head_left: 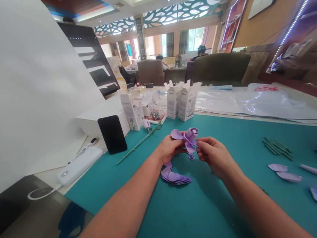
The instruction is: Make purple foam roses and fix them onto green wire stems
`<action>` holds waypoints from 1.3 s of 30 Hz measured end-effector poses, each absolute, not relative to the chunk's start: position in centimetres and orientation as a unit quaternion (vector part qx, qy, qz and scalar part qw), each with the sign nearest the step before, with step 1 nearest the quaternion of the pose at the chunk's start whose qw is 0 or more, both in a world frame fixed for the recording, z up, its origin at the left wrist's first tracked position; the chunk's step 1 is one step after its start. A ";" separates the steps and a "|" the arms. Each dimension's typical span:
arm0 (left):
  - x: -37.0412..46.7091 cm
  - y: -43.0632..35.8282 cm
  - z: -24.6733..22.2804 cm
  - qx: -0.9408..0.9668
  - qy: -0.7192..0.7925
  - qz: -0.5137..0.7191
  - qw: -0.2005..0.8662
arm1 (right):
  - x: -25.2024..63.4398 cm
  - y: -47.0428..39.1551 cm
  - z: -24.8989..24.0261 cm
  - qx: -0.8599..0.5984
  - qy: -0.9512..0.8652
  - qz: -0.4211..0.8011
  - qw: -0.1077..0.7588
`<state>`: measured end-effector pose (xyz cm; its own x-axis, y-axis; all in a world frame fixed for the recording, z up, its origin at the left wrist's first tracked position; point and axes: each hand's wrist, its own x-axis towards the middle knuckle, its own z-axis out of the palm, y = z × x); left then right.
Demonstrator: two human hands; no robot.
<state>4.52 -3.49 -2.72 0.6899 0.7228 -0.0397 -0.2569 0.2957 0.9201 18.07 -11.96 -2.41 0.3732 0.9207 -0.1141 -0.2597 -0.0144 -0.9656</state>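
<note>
A partly built purple artificial flower (190, 135), with a rolled centre and outspread petals, is held above the green mat (212, 212). My left hand (169, 147) is closed on its left side and base. From the right, my right hand (212, 153) pinches the edge of a lower petal between thumb and finger. Just beneath the flower lies a small round purple piece (191, 156). Nearer me, below my left hand, is a stack of loose purple petals (176, 177).
A finished flower on a green stem (138, 146) lies behind my left arm. Short green stems (277, 147) and more petals (289, 176) are at right. White boxes (186, 102) stand at the back. A phone (112, 135) and a white power strip (79, 166) are left.
</note>
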 end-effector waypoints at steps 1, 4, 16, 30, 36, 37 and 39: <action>4.5 -3.5 -2.7 0.500 0.233 0.319 0.770 | 18.0 -12.0 -2.4 -0.537 -0.306 0.468 0.631; 4.5 -3.4 -2.8 0.498 0.242 0.319 0.769 | 17.8 -12.1 -2.2 -0.533 -0.307 0.471 0.632; 4.4 -3.2 -2.8 0.494 0.249 0.318 0.770 | 17.5 -12.3 -2.1 -0.523 -0.321 0.482 0.625; 3.3 -2.4 -2.5 0.482 0.207 0.353 0.775 | 18.0 -12.0 -2.7 -0.590 -0.368 0.417 0.585; 2.8 -2.0 -2.1 0.467 0.183 0.369 0.782 | 17.0 -11.5 -5.5 -0.653 -0.626 0.188 0.383; 2.7 -2.0 -2.1 0.466 0.178 0.372 0.783 | 16.8 -11.5 -5.8 -0.652 -0.665 0.133 0.340; 2.7 -2.0 -2.0 0.461 0.175 0.376 0.784 | 16.2 -11.5 -6.1 -0.651 -0.714 0.055 0.254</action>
<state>2.70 -2.00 -1.99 0.6551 0.7520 0.0725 -0.4284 0.2907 0.8555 16.21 -11.52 -6.08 -0.0242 0.9563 0.2913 0.9005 0.1475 -0.4091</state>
